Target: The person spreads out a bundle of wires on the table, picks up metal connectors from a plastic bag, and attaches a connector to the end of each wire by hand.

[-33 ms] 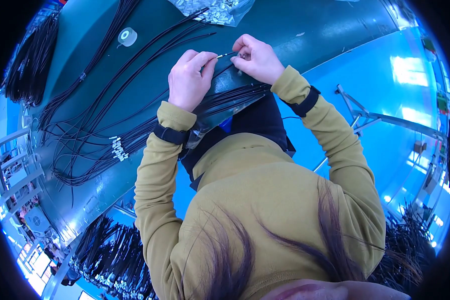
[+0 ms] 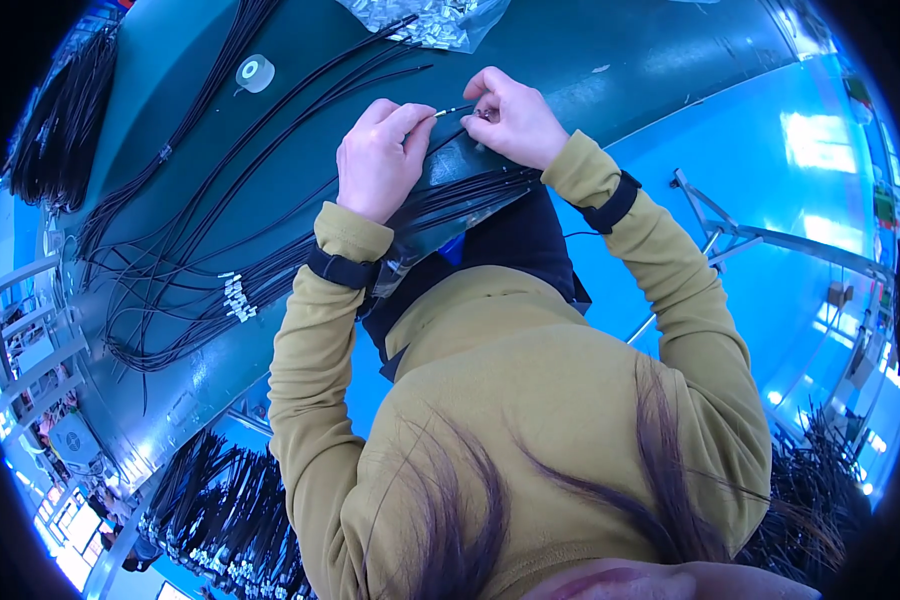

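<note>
Above the green table, my left hand pinches one end of a thin black cable between thumb and forefinger. A small pale yellow-green piece shows on the cable right at those fingertips. My right hand is closed a short way to the right, thumb and forefinger by the cable's other visible part. Something small and shiny sits within its curled fingers, too small to name. Below both hands, a bundle of black cables runs along the near table edge.
A bag of small clear-white connectors lies at the far side, with a tape roll left of it. More black cables spread across the green table, several with white ends. Cable bunches hang at lower left.
</note>
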`<state>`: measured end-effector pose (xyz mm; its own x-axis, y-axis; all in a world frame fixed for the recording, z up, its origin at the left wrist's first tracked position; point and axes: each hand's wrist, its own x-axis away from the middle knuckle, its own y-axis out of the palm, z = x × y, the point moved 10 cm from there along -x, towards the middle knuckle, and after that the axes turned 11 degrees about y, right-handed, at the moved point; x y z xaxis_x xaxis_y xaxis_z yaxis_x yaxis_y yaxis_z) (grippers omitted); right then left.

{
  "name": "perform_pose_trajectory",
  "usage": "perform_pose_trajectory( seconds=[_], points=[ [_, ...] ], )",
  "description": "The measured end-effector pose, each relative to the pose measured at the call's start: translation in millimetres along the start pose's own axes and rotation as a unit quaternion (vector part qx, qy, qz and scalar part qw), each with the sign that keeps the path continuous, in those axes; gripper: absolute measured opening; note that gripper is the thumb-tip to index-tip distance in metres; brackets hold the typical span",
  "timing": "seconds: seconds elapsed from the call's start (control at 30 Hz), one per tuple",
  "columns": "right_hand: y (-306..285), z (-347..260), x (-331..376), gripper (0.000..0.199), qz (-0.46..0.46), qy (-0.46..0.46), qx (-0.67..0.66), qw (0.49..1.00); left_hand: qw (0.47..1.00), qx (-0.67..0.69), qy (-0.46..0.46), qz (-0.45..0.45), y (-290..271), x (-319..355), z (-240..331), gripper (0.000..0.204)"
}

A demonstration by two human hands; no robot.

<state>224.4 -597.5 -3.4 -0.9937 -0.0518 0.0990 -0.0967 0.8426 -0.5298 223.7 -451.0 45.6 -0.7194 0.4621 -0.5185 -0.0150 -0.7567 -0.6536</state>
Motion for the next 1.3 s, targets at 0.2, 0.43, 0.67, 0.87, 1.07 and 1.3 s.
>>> perform_pose_trajectory(
  seconds=[0.2,0.43,0.67,0.87,1.07,1.3],
  points=[
    [6,-10,1,0.036,-0.009,-0.019,0.076,0.997,0.995,-0.065,0.060,-0.040,5,-1,14,0.006],
    [15,-15,3,0.038,-0.036,-0.056,0.162,0.984,0.976,-0.140,0.139,-0.093,11,0,28,0.009],
    [25,-32,9,0.046,-0.092,-0.102,0.316,0.939,0.955,-0.180,0.192,-0.137,16,2,38,0.010],
    [23,-47,0,0.046,-0.144,-0.174,0.346,0.911,0.984,-0.086,0.133,-0.080,4,-1,25,0.007],
    [1,-46,-11,0.032,-0.206,-0.081,-0.066,0.973,0.995,0.091,0.019,-0.027,-9,-5,5,0.005],
    [15,-29,-10,0.026,-0.146,-0.042,-0.203,0.967,0.997,0.082,-0.014,-0.002,-10,-4,-2,0.004]
  ],
)
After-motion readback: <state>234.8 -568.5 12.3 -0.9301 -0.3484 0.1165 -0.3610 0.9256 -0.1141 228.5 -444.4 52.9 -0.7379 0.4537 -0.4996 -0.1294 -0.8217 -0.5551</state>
